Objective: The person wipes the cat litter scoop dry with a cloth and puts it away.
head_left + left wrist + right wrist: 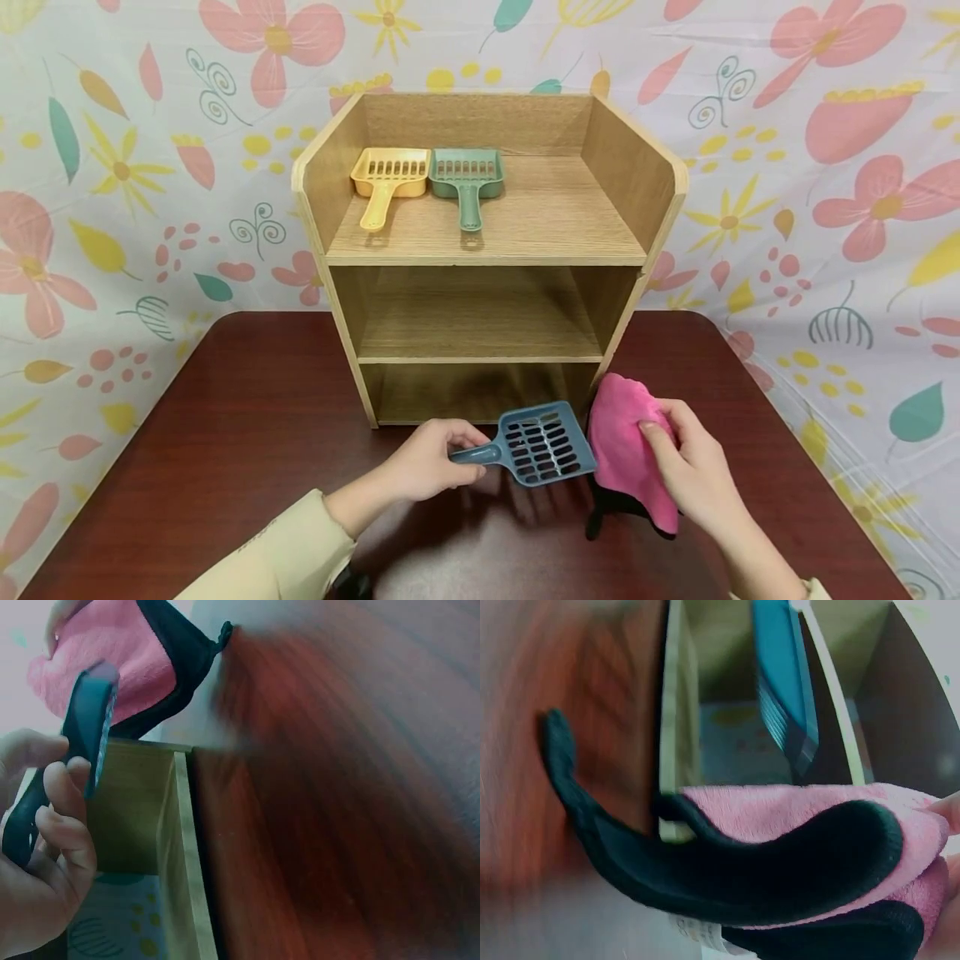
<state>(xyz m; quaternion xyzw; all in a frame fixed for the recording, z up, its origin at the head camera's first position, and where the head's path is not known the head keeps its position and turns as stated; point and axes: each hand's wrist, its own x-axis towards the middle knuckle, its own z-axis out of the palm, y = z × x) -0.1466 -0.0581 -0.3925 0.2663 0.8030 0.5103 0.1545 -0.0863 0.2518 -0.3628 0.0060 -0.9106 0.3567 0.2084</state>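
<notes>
My left hand (429, 461) grips the handle of a blue slotted litter scoop (546, 443), its head pointing right in front of the shelf's lowest opening. A pink plush cloth (630, 446) with black edging hangs from my right hand (693, 467), pinched between thumb and fingers. The scoop's front edge comes right up to the cloth in the head view. In the right wrist view the cloth's black underside (780, 870) and a black hanging loop (559, 750) show. Part of the scoop's handle is hidden inside my left hand.
A wooden shelf (480, 260) with three levels stands on the dark red table (187, 475). A yellow scoop (390, 172) and a green scoop (467, 172) lie side by side at the left of its top level. A flower-patterned sheet (150, 208) hangs behind.
</notes>
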